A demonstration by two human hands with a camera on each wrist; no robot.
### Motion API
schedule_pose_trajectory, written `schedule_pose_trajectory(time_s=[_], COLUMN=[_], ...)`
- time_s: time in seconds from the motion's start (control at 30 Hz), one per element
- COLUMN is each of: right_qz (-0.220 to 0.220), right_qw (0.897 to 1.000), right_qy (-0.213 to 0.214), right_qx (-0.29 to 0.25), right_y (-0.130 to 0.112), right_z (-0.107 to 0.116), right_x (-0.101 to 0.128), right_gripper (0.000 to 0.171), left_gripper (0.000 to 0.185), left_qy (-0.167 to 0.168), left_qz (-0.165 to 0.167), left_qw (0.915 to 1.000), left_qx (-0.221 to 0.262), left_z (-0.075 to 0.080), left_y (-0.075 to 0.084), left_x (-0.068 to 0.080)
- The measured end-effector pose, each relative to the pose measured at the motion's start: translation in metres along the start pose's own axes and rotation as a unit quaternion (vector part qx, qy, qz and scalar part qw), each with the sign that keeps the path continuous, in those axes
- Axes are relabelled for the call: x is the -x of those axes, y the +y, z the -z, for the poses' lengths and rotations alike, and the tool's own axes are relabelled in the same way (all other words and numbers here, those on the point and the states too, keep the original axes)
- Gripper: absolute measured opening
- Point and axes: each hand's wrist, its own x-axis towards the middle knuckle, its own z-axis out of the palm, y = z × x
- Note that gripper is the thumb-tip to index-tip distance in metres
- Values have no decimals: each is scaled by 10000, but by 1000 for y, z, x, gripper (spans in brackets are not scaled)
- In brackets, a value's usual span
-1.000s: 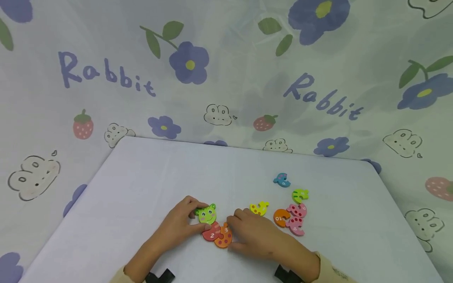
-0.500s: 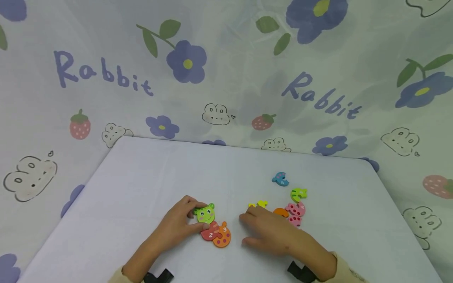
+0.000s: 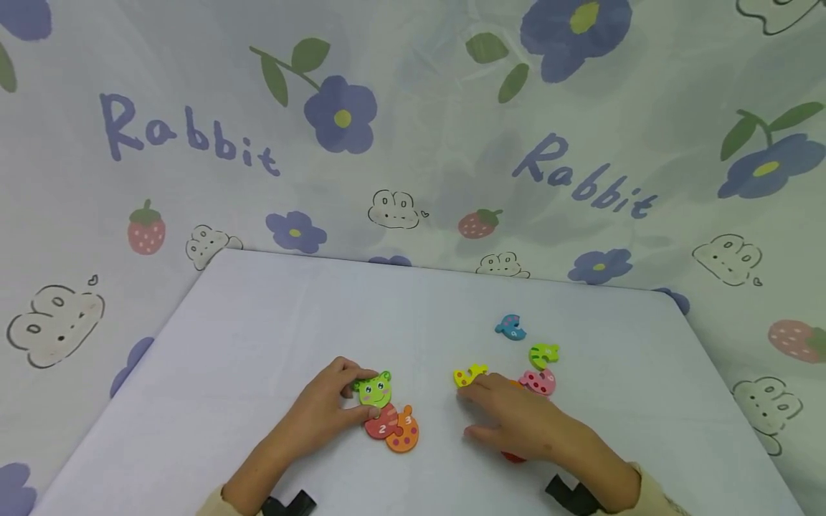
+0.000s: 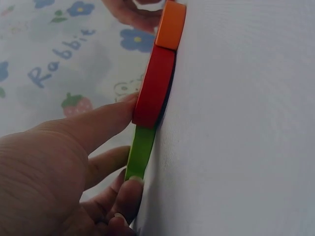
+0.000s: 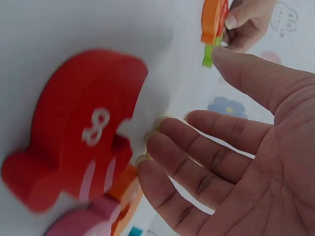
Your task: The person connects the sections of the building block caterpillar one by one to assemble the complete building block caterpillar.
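My left hand (image 3: 358, 395) pinches a green frog-head piece (image 3: 377, 390), index finger over its top and thumb (image 4: 106, 123) against the red "2" piece (image 3: 379, 428). An orange "3" piece (image 3: 404, 434) joins the red one. From the left wrist these show edge-on: green (image 4: 140, 152), red (image 4: 155, 91), orange (image 4: 171, 24). My right hand (image 3: 480, 410) hovers open over loose pieces, fingertips beside a yellow piece (image 3: 470, 375). Under its straight fingers (image 5: 197, 147) lies a red "8" piece (image 5: 74, 142).
Loose pieces lie right of the hand: pink (image 3: 538, 382), green (image 3: 544, 353), blue (image 3: 511, 328). Pink (image 5: 83, 221) and orange (image 5: 125, 206) pieces touch the red "8". The white table (image 3: 271, 322) ends at a flowered cloth backdrop (image 3: 413, 143).
My right hand left the orange "3" piece and slid right over the loose pieces, covering the orange and lower pink ones. The left hand and joined pieces stayed put.
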Motion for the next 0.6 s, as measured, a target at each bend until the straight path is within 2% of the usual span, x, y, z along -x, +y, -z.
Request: schedule_pose_trajectory(time_s=[0.3, 0.6], right_qz=[-393, -763], right_qw=[9974, 9949], right_qy=[209, 637], right_qx=[-568, -177], right_y=[16, 34], right_z=[13, 24], right_x=[4, 8], right_gripper=[50, 50], left_gripper=[53, 53], left_qy=[-62, -116], left_qz=[-11, -167], left_qw=[10000, 9998], left_qx=[-24, -23], left_z=[1, 2], left_y=[-2, -5], left_x=[1, 0])
